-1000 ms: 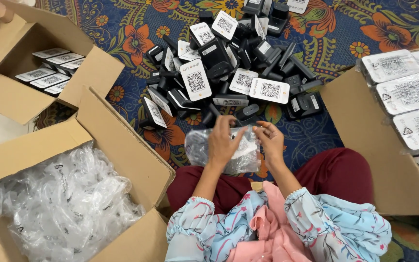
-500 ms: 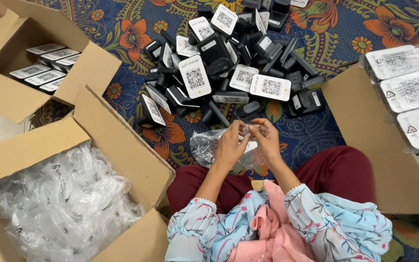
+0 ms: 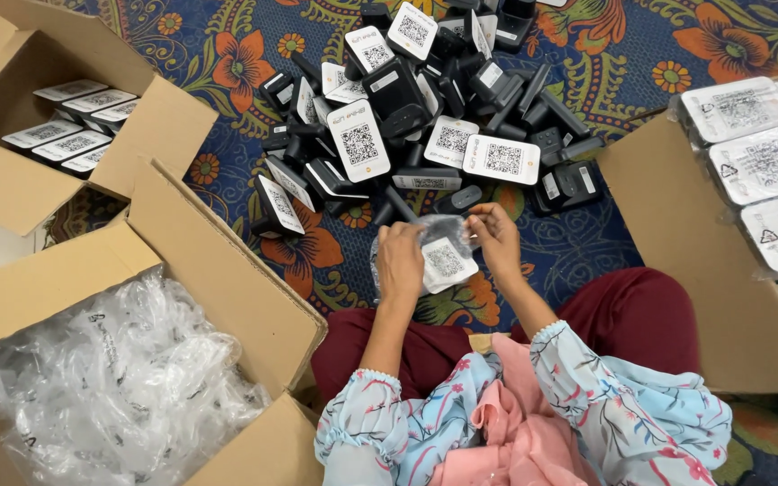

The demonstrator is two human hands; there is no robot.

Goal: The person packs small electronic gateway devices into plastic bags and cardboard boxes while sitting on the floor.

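You're sitting on a home floor turned packing spot: a flowered rug (image 3: pixel 254 54), open cartons (image 3: pixel 227 297), a heap of black gadgets (image 3: pixel 425 108), and a box of plastic bags (image 3: pixel 110 378).

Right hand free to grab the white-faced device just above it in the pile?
Probably not right away: the right hand and left hand both pinch a clear bag. The white-faced device lies uncovered atop the pile, nothing between.

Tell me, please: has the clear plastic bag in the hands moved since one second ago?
Cannot tell for certain. The clear plastic bag stays just below the pile of black devices, between both hands, and the camera itself shifts slightly.
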